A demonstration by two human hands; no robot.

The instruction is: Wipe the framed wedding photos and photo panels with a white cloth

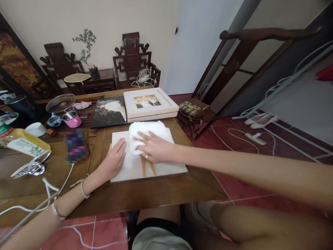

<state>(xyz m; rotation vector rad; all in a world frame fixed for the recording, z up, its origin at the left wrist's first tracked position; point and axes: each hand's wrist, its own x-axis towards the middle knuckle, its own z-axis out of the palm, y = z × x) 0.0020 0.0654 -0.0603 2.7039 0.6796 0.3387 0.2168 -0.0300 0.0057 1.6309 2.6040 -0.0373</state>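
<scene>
White towel (161, 129), folded into a thick pad, sits mid-frame on a pale flat panel (131, 170) near the table (114, 196) edge. Right hand (155, 146) has its grip spread wide over the top, fingers apart, not clamped on anything; looks like that's to spread the pressure. Left hand (117, 156) lies flat at the panel's left edge, fingers together, not pinching, I'd guess so it doesn't slide. Two tan strips (144, 167) show below the right hand, can't tell if they're loose or printed. Framed photo (148, 101) sits just behind, upper centre, probably parked out of the way.
</scene>
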